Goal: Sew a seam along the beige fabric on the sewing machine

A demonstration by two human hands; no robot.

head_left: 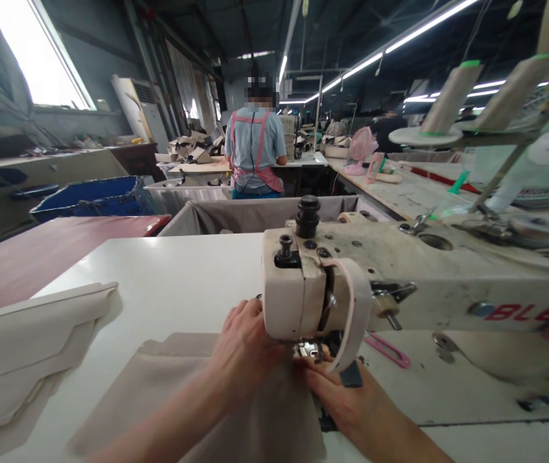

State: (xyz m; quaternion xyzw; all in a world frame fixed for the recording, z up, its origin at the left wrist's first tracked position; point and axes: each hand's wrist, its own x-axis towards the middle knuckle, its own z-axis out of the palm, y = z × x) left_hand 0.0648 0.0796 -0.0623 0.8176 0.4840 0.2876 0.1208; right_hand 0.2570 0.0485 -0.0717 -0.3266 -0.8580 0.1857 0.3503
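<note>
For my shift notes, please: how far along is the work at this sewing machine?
Possibly done: the folded cream cloth on the table. In hand: the left hand and right hand rest on beige cloth at the presser foot of the sewing machine. Left: beige cloth still spreads toward the person; the stitching is hidden, so exact progress is unclear.

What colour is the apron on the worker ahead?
The apron is pink, seen best in the head view.
</note>
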